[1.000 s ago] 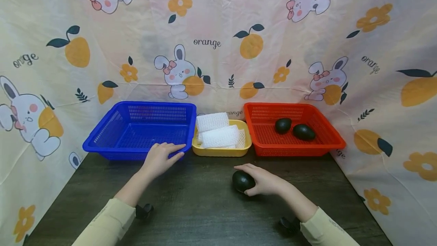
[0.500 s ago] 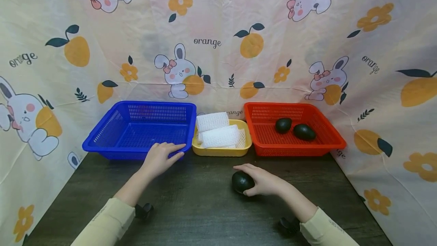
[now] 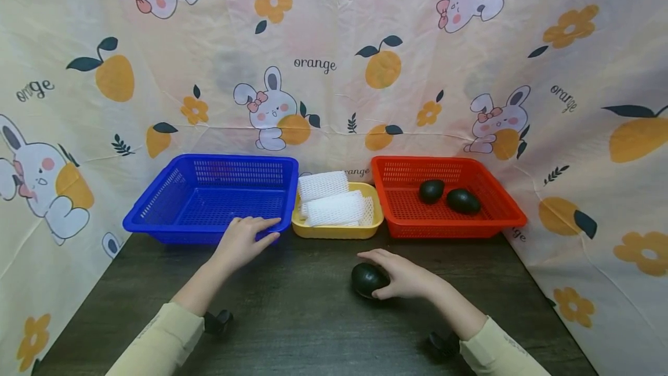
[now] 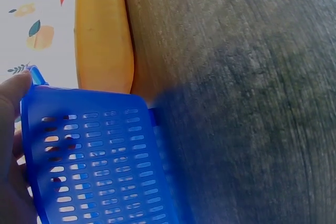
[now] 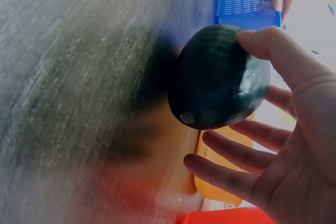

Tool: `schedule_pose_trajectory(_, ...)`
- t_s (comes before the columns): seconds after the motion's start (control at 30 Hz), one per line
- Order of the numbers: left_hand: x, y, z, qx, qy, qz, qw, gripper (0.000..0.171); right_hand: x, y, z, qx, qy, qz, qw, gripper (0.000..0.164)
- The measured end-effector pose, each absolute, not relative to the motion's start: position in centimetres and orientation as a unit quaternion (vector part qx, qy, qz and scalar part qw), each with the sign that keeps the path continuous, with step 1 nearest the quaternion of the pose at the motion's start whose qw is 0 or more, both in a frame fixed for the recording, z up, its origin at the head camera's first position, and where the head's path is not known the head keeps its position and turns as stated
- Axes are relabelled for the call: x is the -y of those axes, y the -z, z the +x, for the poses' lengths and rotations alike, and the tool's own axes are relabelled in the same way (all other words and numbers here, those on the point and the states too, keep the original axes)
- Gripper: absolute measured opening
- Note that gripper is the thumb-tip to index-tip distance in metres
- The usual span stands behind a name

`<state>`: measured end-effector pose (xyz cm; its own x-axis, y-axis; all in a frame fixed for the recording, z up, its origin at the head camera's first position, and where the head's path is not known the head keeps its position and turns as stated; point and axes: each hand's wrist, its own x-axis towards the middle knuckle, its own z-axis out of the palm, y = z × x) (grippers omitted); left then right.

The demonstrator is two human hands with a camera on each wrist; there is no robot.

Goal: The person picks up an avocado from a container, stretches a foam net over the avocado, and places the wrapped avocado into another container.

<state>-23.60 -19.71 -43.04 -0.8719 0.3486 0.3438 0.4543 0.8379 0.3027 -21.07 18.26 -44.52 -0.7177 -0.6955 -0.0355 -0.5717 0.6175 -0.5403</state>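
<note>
In the head view a dark green avocado (image 3: 367, 281) sits on the dark table, and my right hand (image 3: 399, 274) is around its right side. The right wrist view shows the thumb at the avocado (image 5: 218, 80) and the other fingers spread loosely beyond it. My left hand (image 3: 242, 242) holds the front right corner of the blue basket (image 3: 182, 229). Close up in the left wrist view, the thumb (image 4: 18, 85) lies on the basket's rim, and the fingers show partly through the slots of its wall (image 4: 100, 145).
A yellow basket (image 3: 339, 232) with several white foam net sleeves (image 3: 336, 208) stands between the blue basket and a red basket (image 3: 449, 230). Two more avocados (image 3: 463, 201) lie in the red one. A printed cloth (image 3: 334, 97) hangs behind, and black wrist straps (image 3: 443, 344) show near both sleeves.
The avocado has shifted slightly left relative to the right hand, which stays nearly in place. The left hand keeps its place at the blue basket's rim.
</note>
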Motion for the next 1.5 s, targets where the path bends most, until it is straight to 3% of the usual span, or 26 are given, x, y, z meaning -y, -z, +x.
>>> schedule_pose_trajectory(0.7,19.5,42.46,-23.41,0.945,0.194,-0.214,0.152,0.042,-18.16,43.97,-21.05,-0.88,0.27,-0.374,0.11,0.076)
schedule_pose_trajectory(1.13,19.4,42.87,-23.57,0.946,0.197,-0.214,0.14,0.043,-18.04,44.12,-21.12,-0.879,0.252,-0.389,0.11,0.054)
schedule_pose_trajectory(1.5,19.53,43.16,-23.57,0.948,0.199,-0.208,0.135,0.041,-17.91,44.14,-21.03,-0.887,0.246,-0.378,0.103,0.052)
